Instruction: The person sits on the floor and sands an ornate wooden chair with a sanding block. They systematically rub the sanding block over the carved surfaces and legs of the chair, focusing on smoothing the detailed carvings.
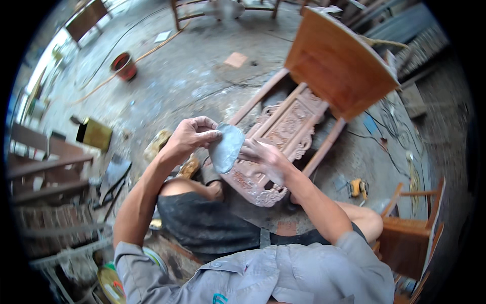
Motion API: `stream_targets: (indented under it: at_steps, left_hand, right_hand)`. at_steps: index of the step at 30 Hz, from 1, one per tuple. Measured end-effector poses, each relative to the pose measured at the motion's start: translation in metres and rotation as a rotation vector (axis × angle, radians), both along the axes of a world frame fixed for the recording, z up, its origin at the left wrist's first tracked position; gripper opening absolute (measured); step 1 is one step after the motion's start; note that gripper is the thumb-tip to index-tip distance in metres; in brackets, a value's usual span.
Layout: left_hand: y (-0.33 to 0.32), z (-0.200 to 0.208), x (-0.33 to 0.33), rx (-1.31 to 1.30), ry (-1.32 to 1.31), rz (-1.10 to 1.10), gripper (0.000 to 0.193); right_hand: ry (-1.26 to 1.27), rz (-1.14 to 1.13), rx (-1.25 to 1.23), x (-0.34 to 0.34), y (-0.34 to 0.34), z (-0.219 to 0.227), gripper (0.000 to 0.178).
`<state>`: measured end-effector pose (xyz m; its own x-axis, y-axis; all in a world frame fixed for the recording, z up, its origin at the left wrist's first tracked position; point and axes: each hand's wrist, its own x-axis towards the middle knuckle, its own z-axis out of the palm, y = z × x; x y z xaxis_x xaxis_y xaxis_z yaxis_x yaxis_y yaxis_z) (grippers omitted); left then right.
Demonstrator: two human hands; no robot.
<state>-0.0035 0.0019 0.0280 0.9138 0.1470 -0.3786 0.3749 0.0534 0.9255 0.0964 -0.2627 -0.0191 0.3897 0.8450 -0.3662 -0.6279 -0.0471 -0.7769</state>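
My left hand (195, 136) pinches a thin, rounded blue-grey sheet, likely sandpaper (226, 148), by its upper left edge between thumb and fingers. My right hand (266, 158) is smeared by motion at the sheet's right side. Its fingers look stretched out and reach to the sheet's edge; their tips are partly hidden. Below both hands a wooden chair lies tipped over on the floor. Its pale carved backrest (288, 126) points toward me, and its reddish-brown seat panel (339, 61) stands up at the far end. White dust covers my fingers.
A yellow-black power tool (358, 188) lies right of the chair near loose cables (392, 126). A red-rimmed bucket (123, 67) and an open tin (94, 134) stand left. Wooden furniture (412, 238) is close at my right. An orange hose (157, 46) crosses the floor.
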Motion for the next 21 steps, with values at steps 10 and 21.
stream_targets:
  at_steps: [10,21]
  left_hand:
    - [-0.003,-0.051,0.084,0.031,-0.089,0.313,0.077]
    - [-0.212,-0.087,0.060,-0.881,-0.048,0.267,0.066]
  right_hand:
    - [-0.771,-0.993,-0.058,0.101,-0.075,0.022,0.036]
    - [-0.249,-0.744,0.178,0.027,-0.121,-0.028,0.042]
